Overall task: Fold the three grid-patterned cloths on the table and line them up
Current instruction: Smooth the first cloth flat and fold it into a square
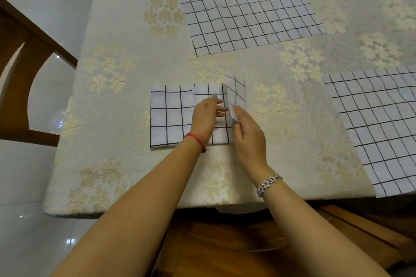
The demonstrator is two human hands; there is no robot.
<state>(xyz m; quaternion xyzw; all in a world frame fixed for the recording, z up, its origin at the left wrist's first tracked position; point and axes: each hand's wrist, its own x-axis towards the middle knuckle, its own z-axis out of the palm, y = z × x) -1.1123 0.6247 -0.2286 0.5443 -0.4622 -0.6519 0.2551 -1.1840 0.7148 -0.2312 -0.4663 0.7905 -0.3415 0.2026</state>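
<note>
On the folded cloth (pixel 171 117), the left hand (pixel 206 117) presses flat while the right hand (pixel 247 132) pinches the raised flap (pixel 236 92); slipping layers could skew the fold.

left wrist: red cord bracelet (pixel 198 140) | right wrist: silver flower-link bracelet (pixel 269 184) | forearms (pixel 139 209) bare

The bench (pixel 101 175) was covered by a cream tablecloth (pixel 126 29) patterned with pale gold flowers. Three white, black-gridded cloths lay on it, well apart. A folded cloth (pixel 171 117) sat near the front edge, its right flap standing up off the surface. A far cloth (pixel 247 9) lay spread flat, and a right cloth (pixel 382 123) lay flat, reaching the front edge.
</note>
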